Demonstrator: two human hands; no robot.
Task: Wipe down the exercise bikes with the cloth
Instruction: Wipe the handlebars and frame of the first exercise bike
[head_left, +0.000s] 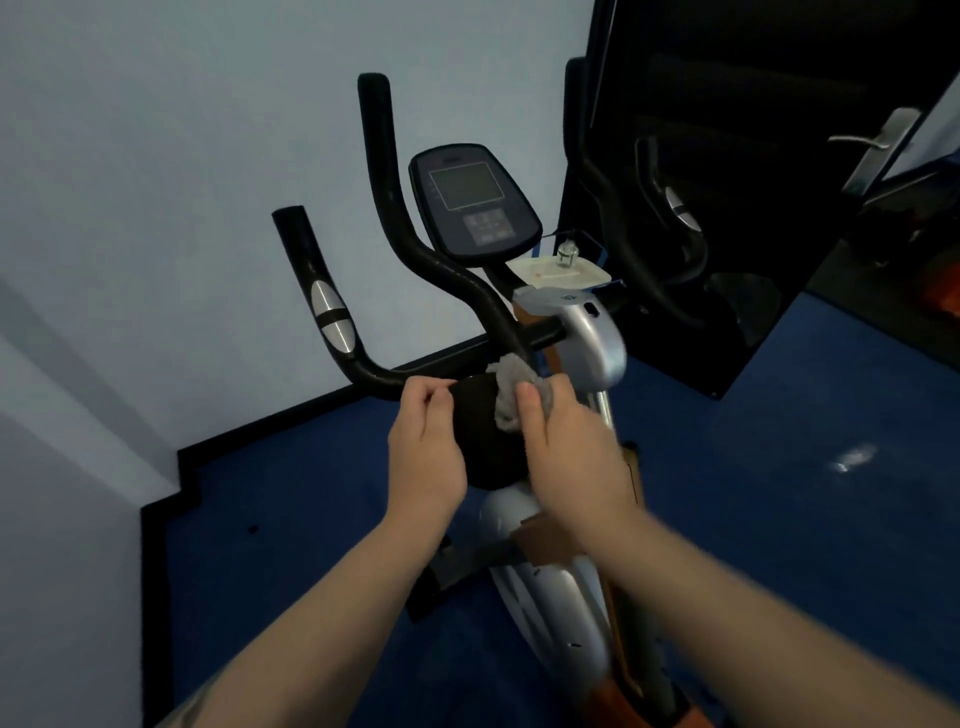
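Note:
An exercise bike (587, 343) with a silver and orange frame stands in front of me on blue carpet. Its black handlebars (332, 312) curve up on both sides of a dark console (472, 202). My right hand (566, 447) is shut on a crumpled grey cloth (511, 387), pressed against a black rounded part (480, 441) at the base of the handlebars. My left hand (428, 441) grips the left side of that black part, with its fingers curled at the top edge.
A white wall with black skirting runs along the left and back. A dark door (779, 156) with a metal handle (878, 140) stands at the right behind the bike. A white tray (566, 270) with a small clear object sits below the console.

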